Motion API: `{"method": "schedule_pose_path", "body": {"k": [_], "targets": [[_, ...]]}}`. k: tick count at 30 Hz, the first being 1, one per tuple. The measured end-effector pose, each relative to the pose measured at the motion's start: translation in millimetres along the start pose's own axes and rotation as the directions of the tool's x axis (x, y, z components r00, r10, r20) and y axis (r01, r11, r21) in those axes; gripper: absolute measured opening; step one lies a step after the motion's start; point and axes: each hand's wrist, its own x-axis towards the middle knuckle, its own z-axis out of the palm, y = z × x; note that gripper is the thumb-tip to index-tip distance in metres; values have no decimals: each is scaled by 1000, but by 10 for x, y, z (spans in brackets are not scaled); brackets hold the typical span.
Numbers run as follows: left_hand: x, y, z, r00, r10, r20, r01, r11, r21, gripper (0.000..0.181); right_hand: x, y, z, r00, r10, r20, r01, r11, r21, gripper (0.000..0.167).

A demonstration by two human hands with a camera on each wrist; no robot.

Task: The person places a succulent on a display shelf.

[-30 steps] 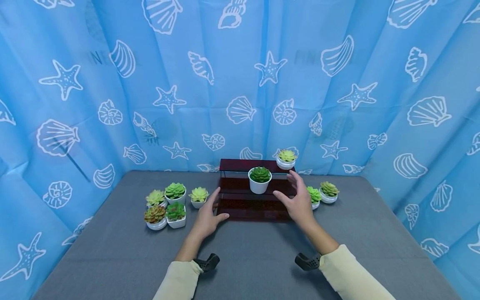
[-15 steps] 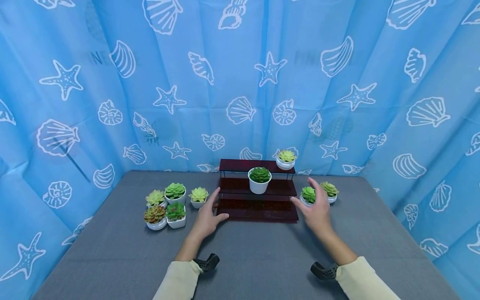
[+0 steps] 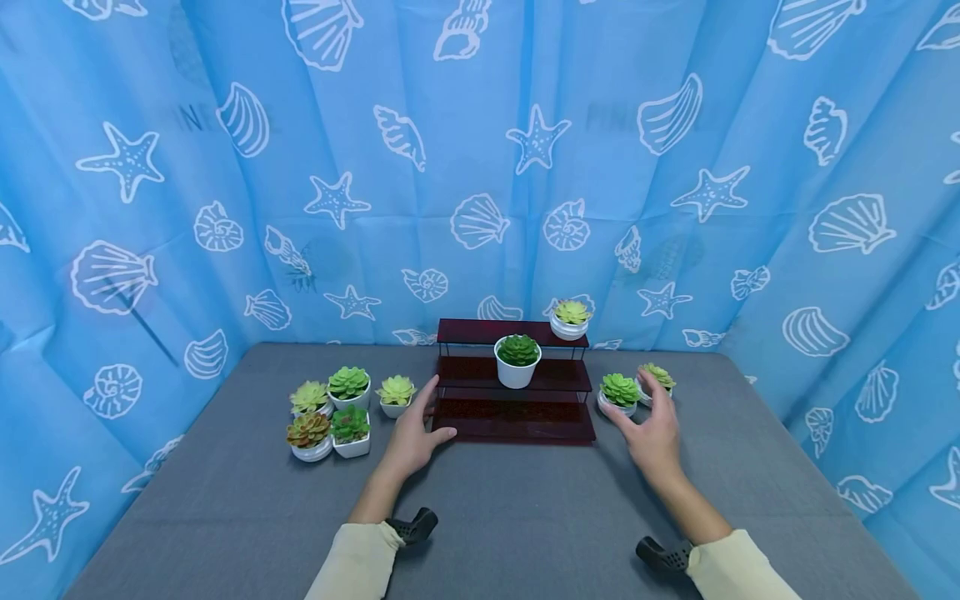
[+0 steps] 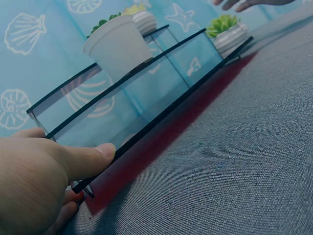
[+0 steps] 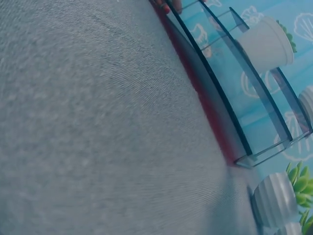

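The dark red three-tier shelf bears a dark green succulent in a white pot on its middle tier and a pale one on the top right. My left hand holds the shelf's left end; in the left wrist view its thumb lies on the lowest tier, with fingertips below. Right of the shelf, my right hand is spread beside a bright green succulent, thumb at the pot's front. Its fingers partly cover a second succulent. Whether it touches either pot, I cannot tell.
Several potted succulents stand grouped on the left of the grey table, and a single one sits near my left hand. A blue curtain with white shell prints hangs behind and at the sides.
My right hand has moved right, away from the shelf's right end and over to the two succulents there. The left hand has stayed at the shelf's left end.
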Motion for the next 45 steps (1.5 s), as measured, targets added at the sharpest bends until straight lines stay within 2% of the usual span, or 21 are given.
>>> {"method": "schedule_pose_path", "body": {"k": [6,10,17,22,29,39,45], "targets": [[-8,-14,7,1000,9,-1,-9,1000,1,87,-29,120,2,997,81,16,-81,997,-3,72],[-12,-17,7,1000,7,0,-7,1000,-4,87,-34,172,8,986,161,43,-160,987,-24,73],[-16,-23,10,1000,17,-5,-17,1000,-8,87,11,227,29,952,286,112,-287,958,-2,75],[-20,-25,13,1000,18,-3,-18,1000,-5,87,49,270,62,929,342,144,-348,937,16,77],[-6,-16,9,1000,6,-5,-6,1000,0,88,109,311,111,923,354,151,-357,934,-8,77],[-8,-9,4,1000,2,0,-2,1000,0,87,187,343,139,923,351,160,-329,933,-147,75],[-8,-5,-3,1000,-4,3,4,1000,-2,87,221,353,156,918,363,161,-335,926,-175,77]]}}
